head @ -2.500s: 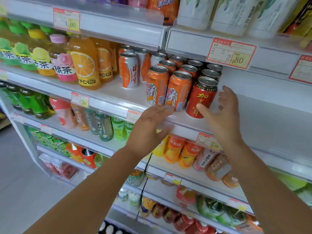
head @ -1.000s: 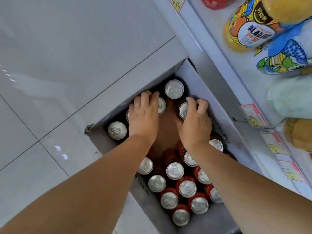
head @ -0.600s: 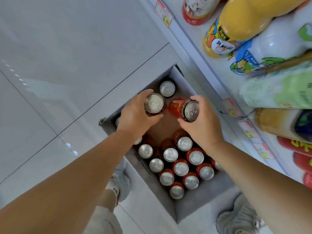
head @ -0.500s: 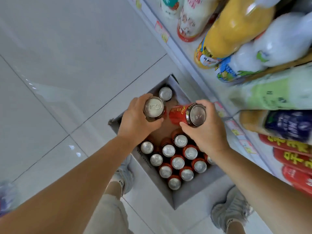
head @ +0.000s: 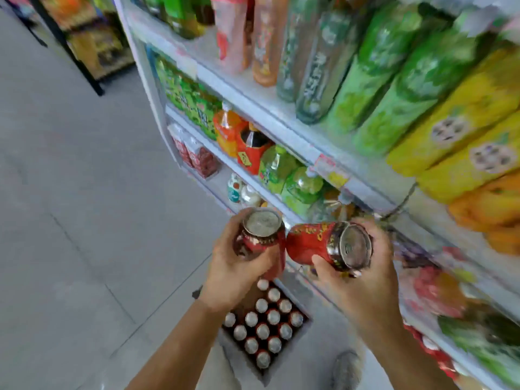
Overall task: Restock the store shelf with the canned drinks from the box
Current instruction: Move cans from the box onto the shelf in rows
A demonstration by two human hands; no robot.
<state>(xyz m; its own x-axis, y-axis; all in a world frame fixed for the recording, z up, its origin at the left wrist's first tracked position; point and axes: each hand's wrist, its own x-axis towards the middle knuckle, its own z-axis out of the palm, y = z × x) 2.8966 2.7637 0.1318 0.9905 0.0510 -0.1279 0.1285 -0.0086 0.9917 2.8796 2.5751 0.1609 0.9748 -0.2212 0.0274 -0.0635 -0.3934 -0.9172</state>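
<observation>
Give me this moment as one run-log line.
phase: pre-shelving | left hand: grips upright red can | right hand: grips tilted red can | box: on floor, cans inside

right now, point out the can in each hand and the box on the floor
left-hand can (head: 263,220), head view, on its silver top
right-hand can (head: 306,243), head view, on its red side
box (head: 241,361), head view, near wall

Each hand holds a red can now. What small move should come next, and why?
Probably raise both toward the white store shelves, turning the right one upright. The left hand grips a red metal drink can top-up; the right hand grips a second red can tilted sideways. Both are above the grey cardboard box of cans.
</observation>
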